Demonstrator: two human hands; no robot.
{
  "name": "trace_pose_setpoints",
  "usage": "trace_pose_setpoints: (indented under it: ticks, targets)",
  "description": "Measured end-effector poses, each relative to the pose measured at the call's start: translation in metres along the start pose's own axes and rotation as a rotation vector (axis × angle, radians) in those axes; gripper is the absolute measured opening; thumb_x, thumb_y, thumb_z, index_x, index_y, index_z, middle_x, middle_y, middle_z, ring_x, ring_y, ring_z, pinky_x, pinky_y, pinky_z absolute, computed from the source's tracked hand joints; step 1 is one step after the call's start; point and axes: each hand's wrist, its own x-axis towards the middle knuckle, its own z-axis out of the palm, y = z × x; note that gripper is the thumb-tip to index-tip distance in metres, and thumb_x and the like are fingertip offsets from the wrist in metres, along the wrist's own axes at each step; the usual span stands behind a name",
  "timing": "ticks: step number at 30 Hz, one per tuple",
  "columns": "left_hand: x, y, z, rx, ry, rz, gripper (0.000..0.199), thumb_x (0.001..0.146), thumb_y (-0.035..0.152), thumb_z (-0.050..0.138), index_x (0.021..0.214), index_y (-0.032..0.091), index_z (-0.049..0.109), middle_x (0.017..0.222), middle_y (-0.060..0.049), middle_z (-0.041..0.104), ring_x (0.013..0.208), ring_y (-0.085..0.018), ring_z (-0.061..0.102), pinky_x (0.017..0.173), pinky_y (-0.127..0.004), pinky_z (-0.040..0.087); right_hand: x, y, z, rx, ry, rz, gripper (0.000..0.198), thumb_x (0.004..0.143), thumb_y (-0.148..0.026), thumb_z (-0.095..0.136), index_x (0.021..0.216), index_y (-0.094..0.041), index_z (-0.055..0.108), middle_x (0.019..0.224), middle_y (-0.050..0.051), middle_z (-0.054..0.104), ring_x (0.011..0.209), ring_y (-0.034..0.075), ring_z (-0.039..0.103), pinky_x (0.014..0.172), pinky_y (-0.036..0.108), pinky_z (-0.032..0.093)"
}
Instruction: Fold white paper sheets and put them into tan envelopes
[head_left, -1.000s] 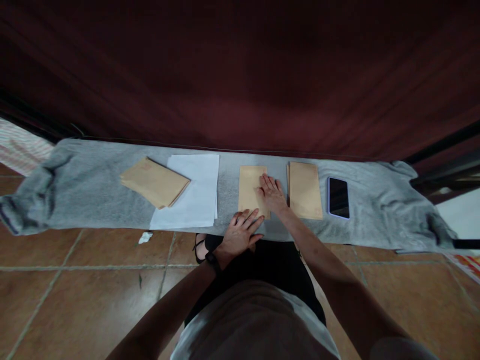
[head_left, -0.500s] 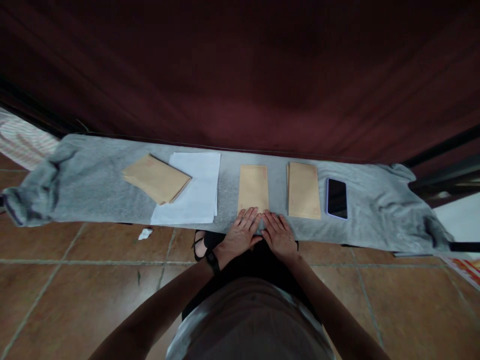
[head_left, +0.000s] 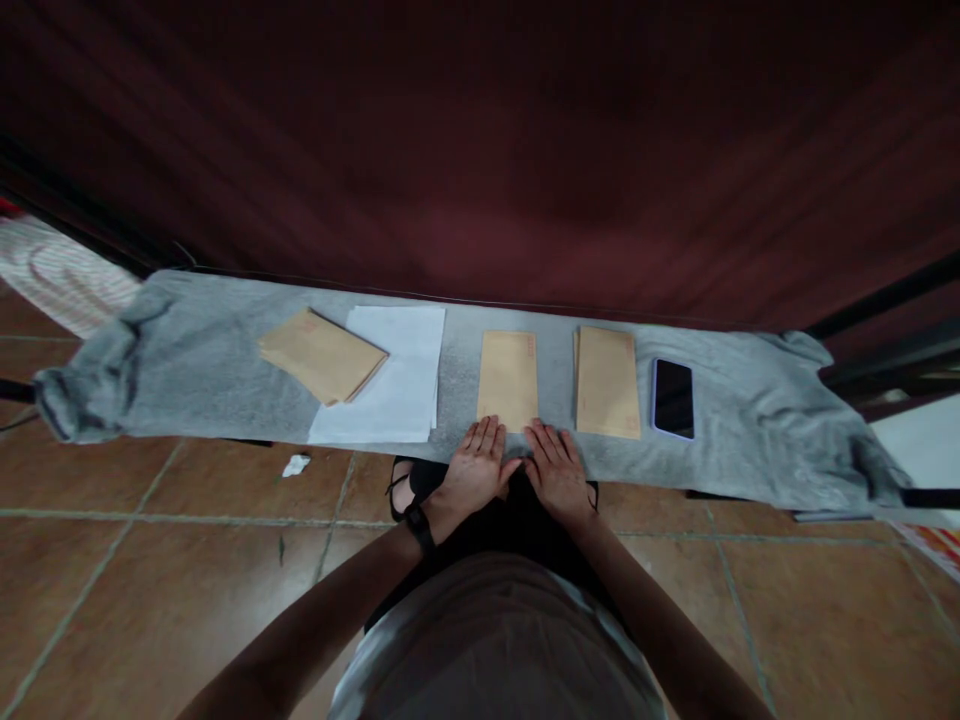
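A brown paper envelope lies flat and upright before me on the grey cloth. My left hand rests open with its fingertips on the envelope's lower left corner. Flat and open too, my right hand touches the lower right corner with its fingers stretched out. To the right is a small stack of envelopes. Off to the left, another stack of envelopes lies aslant, partly over white paper sheets. The envelope's bottom edge is partly hidden by my fingers.
A phone with a purple edge lies right of the right-hand stack. Grey cloth covers the narrow surface, bunched at both ends. A dark red curtain hangs behind it. A scrap of white paper lies on the tiled floor.
My hands have moved slightly apart along the envelope's bottom edge, the left one to the left. The envelopes, sheets and phone keep their places; the view has shifted slightly.
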Motion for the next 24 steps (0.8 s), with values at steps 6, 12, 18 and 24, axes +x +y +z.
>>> trace_pose_setpoints:
  ticks: [6, 12, 18, 24]
  targets:
    - [0.037, 0.019, 0.009, -0.095, 0.021, 0.021, 0.059, 0.106, 0.043, 0.031, 0.152, 0.007, 0.038, 0.159, -0.017, 0.04, 0.151, -0.024, 0.032, 0.125, -0.045, 0.026, 0.0, 0.0, 0.004, 0.009, 0.026, 0.001, 0.052, 0.102, -0.026, 0.045, 0.152, -0.013, 0.043, 0.156, 0.012, 0.047, 0.146, 0.026, 0.041, 0.123, 0.051, 0.025]
    - [0.045, 0.014, 0.016, -0.055, -0.038, 0.012, 0.073, 0.103, 0.055, 0.033, 0.157, 0.006, 0.029, 0.164, -0.017, 0.03, 0.154, -0.026, 0.021, 0.126, -0.045, 0.022, 0.0, 0.0, 0.005, 0.006, 0.03, -0.005, 0.051, 0.103, -0.03, 0.045, 0.151, -0.013, 0.045, 0.155, 0.012, 0.048, 0.146, 0.027, 0.039, 0.123, 0.051, 0.024]
    - [0.034, 0.003, 0.015, -0.007, -0.032, 0.026, 0.08, 0.1, 0.059, 0.039, 0.159, 0.006, 0.023, 0.165, -0.019, 0.025, 0.155, -0.029, 0.017, 0.126, -0.048, 0.02, -0.001, 0.0, 0.004, 0.005, 0.039, -0.004, 0.05, 0.104, -0.032, 0.044, 0.15, -0.013, 0.045, 0.156, 0.012, 0.046, 0.147, 0.027, 0.039, 0.123, 0.051, 0.024]
    - [0.025, -0.014, 0.008, -0.017, -0.051, 0.113, 0.08, 0.098, 0.062, 0.044, 0.159, 0.014, 0.027, 0.167, -0.019, 0.02, 0.155, -0.032, 0.018, 0.125, -0.049, 0.021, -0.001, 0.0, 0.002, 0.003, 0.011, -0.006, 0.053, 0.104, -0.033, 0.044, 0.153, -0.013, 0.041, 0.158, 0.013, 0.043, 0.146, 0.028, 0.04, 0.122, 0.052, 0.025]
